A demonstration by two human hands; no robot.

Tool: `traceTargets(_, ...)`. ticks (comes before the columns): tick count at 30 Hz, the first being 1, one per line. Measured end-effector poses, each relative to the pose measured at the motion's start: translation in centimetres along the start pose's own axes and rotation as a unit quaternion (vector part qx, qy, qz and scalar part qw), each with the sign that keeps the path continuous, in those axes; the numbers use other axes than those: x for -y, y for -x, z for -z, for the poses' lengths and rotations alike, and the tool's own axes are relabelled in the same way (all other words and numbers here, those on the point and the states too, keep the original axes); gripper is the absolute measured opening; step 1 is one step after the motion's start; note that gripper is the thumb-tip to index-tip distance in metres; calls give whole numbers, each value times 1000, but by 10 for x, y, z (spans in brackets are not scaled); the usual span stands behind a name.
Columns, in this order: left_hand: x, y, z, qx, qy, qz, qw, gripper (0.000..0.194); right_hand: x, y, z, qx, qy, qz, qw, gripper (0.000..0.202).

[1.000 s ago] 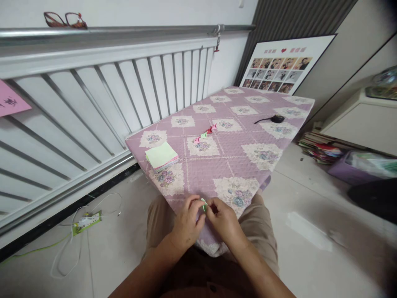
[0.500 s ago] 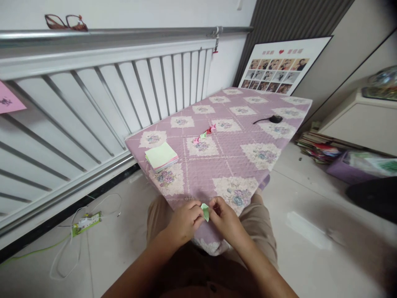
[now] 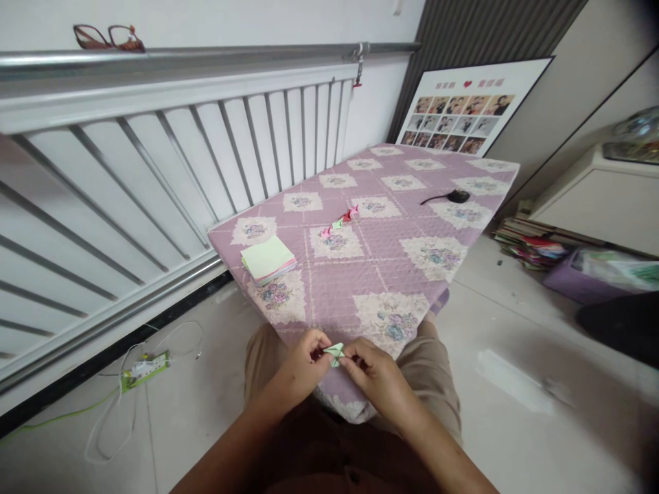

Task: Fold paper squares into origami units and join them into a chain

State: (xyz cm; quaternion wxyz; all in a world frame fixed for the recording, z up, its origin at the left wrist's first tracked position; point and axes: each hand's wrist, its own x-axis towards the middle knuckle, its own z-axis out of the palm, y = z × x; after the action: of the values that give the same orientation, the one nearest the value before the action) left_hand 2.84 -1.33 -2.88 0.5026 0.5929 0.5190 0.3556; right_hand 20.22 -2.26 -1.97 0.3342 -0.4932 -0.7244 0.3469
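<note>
A small folded piece of light green paper (image 3: 335, 351) is held between my two hands, just above the near corner of the table. My left hand (image 3: 307, 361) pinches its left side between thumb and fingers. From the right, my right hand (image 3: 373, 370) grips the other side with thumb and forefinger. Several small folded paper pieces, pink, green and red (image 3: 338, 224), lie in a row farther up the table. To the left rests a stack of square paper sheets (image 3: 268, 258), pale green on top.
A purple flowered cloth covers the table (image 3: 329, 295). A black object with a thin tail (image 3: 457, 197) lies at its right. Along the left wall runs a white radiator (image 3: 206, 151); glasses (image 3: 109, 38) sit on the pipe above. A power strip (image 3: 145, 370) with cables is on the floor.
The green paper has turned and now shows open, pointed flaps between my fingers. My hands have shifted their grip on it. The pink sheet at the left edge has left the view.
</note>
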Motion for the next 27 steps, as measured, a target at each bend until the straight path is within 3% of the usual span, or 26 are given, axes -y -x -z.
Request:
traceTargets(4,2,4,-7,-23,111,71,991,28,-2,-1,-9,-41,-88,-76,992,18)
traceTargets(7,4,7,-8,18,107,95,989,11,-4,-3,-12,-52,-167,-106,979,22)
traceTargets(12,3,9,-8,18,64,92,994,17,-7,-6,-13,-28,-271,-178,945,35)
traceTargets(16,1,9,-10,6,12,81,997,18,-5,-7,-12,-5,-269,-219,938,36)
traceTargets(22,-4,10,-10,34,-1,85,996,18,-5,-10,-10,-29,-233,-204,950,34)
traceTargets(27,1,12,-17,12,-18,76,997,19,-13,-11,-18,-59,-238,-197,949,35)
